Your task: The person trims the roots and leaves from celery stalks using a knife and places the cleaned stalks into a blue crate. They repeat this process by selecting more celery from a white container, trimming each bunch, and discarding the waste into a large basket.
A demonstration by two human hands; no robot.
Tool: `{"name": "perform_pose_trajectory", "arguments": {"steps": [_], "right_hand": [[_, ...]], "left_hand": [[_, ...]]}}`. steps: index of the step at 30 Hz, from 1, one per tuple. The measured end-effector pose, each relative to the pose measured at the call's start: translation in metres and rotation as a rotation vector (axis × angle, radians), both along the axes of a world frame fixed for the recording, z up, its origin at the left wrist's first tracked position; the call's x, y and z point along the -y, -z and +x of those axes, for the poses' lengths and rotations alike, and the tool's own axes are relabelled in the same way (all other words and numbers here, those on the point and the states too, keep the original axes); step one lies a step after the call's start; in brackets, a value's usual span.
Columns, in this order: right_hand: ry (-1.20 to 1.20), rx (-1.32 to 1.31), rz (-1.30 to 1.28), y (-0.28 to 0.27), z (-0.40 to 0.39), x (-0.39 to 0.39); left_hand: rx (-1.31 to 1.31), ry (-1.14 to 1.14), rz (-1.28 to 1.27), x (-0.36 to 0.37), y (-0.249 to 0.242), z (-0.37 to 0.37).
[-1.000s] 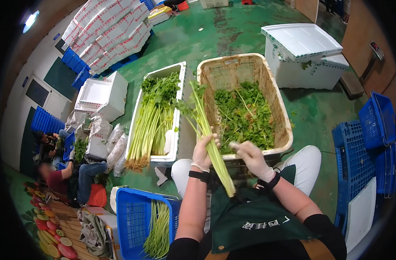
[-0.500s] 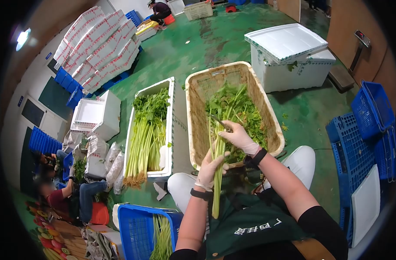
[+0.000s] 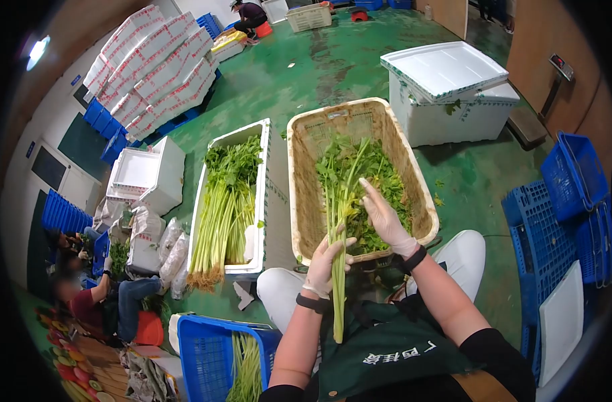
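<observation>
Several long celery stalks [image 3: 337, 281] with leafy tops are gripped by my gloved left hand [image 3: 326, 262], its fingers wrapped round them over the near rim of a cream plastic crate [image 3: 294, 181]. Their leaves reach into the crate, above a heap of loose celery leaves [image 3: 389, 194]. Just right of the stalks is my gloved right hand [image 3: 388, 221], its fingers stretched forward and nothing visible in it; its palm side is partly hidden. On the left, a white foam box [image 3: 265, 154] holds a row of celery [image 3: 222, 221] with roots at the near end.
A blue basket [image 3: 202, 355] with thin green stalks stands at my lower left. Lidded foam boxes [image 3: 446, 114] are beyond the crate at right. Blue pallets [image 3: 537, 248] and baskets line the right side. Another person [image 3: 98, 295] sits at far left.
My right hand has moved down and right, away from the stalks, and its fingers have straightened. The dark, thin tool it held no longer shows. My left hand keeps its hold.
</observation>
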State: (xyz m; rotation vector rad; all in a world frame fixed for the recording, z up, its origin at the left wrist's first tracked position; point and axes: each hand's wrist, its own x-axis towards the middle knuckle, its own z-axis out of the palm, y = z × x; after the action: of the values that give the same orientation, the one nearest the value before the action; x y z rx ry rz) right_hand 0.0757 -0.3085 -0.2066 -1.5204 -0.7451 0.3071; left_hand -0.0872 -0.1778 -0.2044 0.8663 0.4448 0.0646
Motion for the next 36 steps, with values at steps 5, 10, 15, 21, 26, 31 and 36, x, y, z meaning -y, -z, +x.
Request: {"name": "perform_pose_trajectory", "arguments": {"steps": [5, 10, 15, 21, 26, 31, 36], "right_hand": [[-0.011, 0.249, -0.125, -0.008, -0.017, 0.003], [-0.058, -0.01, -0.121, -0.017, -0.031, -0.002], [0.205, 0.622, -0.348, -0.004, -0.027, -0.003], [0.061, -0.155, 0.162, -0.002, 0.018, -0.014], [-0.317, -0.236, -0.186, 0.008, 0.056, -0.013], [0.2, 0.475, -0.081, 0.018, 0.03, -0.014], [0.033, -0.719, 0.284, 0.013, 0.018, -0.007]], "left_hand": [[-0.023, 0.024, 0.019, 0.003, 0.001, 0.002], [-0.036, 0.016, -0.011, 0.003, 0.0, 0.0], [0.003, 0.041, -0.072, 0.007, -0.016, -0.003], [-0.042, 0.121, 0.106, 0.007, -0.015, -0.014], [-0.075, 0.177, 0.226, 0.012, -0.016, -0.016], [-0.061, 0.13, 0.05, 0.015, -0.015, -0.017], [-0.087, 0.126, 0.093, 0.014, -0.013, -0.021]]}}
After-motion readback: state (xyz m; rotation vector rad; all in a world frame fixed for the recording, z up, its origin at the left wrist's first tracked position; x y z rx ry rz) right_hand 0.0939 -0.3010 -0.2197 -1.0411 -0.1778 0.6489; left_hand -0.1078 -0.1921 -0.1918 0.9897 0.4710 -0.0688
